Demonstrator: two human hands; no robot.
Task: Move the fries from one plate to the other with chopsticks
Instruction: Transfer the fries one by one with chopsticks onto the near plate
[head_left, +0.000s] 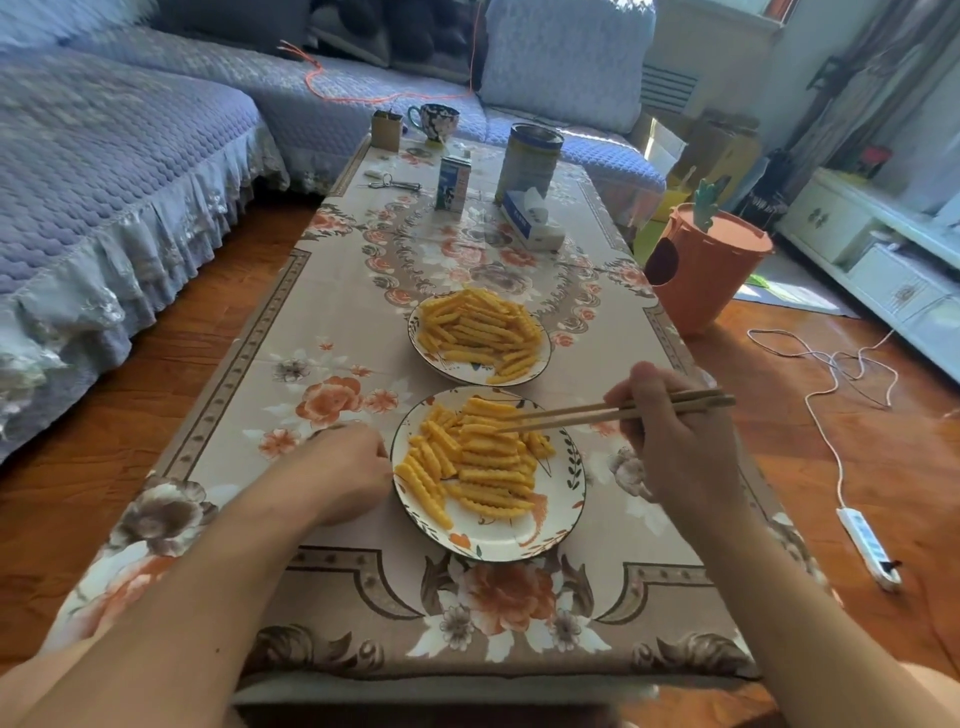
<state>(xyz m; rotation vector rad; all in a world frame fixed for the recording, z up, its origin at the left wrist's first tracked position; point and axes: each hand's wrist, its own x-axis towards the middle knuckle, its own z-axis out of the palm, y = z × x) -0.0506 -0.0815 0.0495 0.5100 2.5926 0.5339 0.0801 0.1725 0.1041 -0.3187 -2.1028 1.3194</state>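
— Where do things stand on the floral-clothed surface (332, 312)?

— The right hand (675, 441) grips a pair of chopsticks (618, 413), tips down among the fries (472, 462) on the near plate (488, 540). The left hand (343, 467) rests against that plate's rim, fingers curled; whether they pinch the rim cannot be told. The far plate (478, 371), just beyond, carries its own heap.

— And the pick-up?

— Likely best across a fry's middle, ridges crosswise to the sticks, so it cannot swing. Take a top piece; buried ones drag neighbours.

— The materials?

— Crinkle-cut, yellow, rigid-looking sticks; the ridges should give plain wooden tips some bite. The plates are glazed and shallow, painted with leaves, so a dropped fry may skid.
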